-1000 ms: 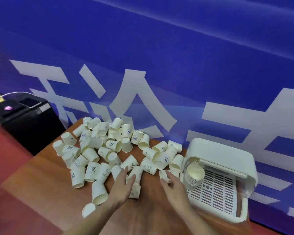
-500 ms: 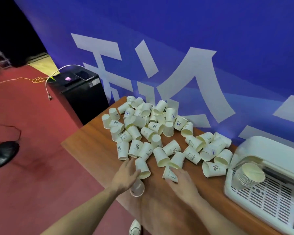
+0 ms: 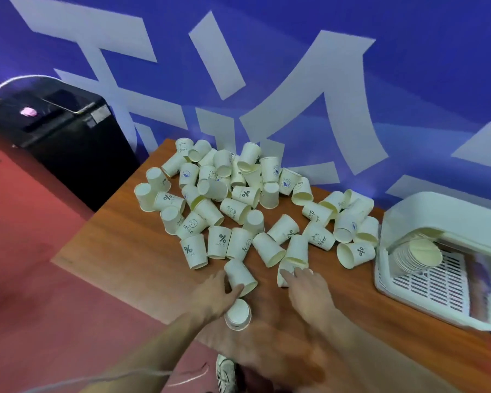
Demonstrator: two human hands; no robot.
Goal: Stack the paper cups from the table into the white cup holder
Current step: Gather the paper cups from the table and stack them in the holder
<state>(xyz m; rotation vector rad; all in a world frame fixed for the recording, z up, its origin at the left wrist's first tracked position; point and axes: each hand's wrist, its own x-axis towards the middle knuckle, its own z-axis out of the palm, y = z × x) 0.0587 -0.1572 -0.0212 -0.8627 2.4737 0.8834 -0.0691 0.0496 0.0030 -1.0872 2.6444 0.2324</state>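
Head camera view, looking down over a reddish-brown wooden table (image 3: pixel 131 251) set against a blue banner with large white characters (image 3: pixel 267 80). At far left, a black box-shaped cabinet (image 3: pixel 68 146) stands on the red floor (image 3: pixel 26 265), with a small pink object (image 3: pixel 28 111) on its top. Across the table's middle lies a loose heap of white paper cups (image 3: pixel 238 199), many tipped on their sides, some mouth down, several printed with a percent sign, "HELLO" or a smiling face.

At the near edge of the heap, the person's left hand (image 3: pixel 210 296) grips a plain white paper cup lying on its side (image 3: pixel 240 276), thumb and fingers curled around its wall near the rim. Just below that hand, a second white paper cup (image 3: pixel 237 314) shows its base toward the camera; whether the hand also holds it cannot be told. Just to the right, the right hand (image 3: pixel 309 290) reaches onto another white paper cup (image 3: pixel 284 275) at the heap's edge, forefinger extended over it; how the other fingers lie is unclear.

At far right, the white plastic cup holder (image 3: pixel 437 285) with a slotted tray floor sits on the table, a nested stack of white paper cups (image 3: pixel 417 252) lying sideways inside it, under its rounded cover. A white shoe (image 3: pixel 226 373) shows on the floor below the table edge.
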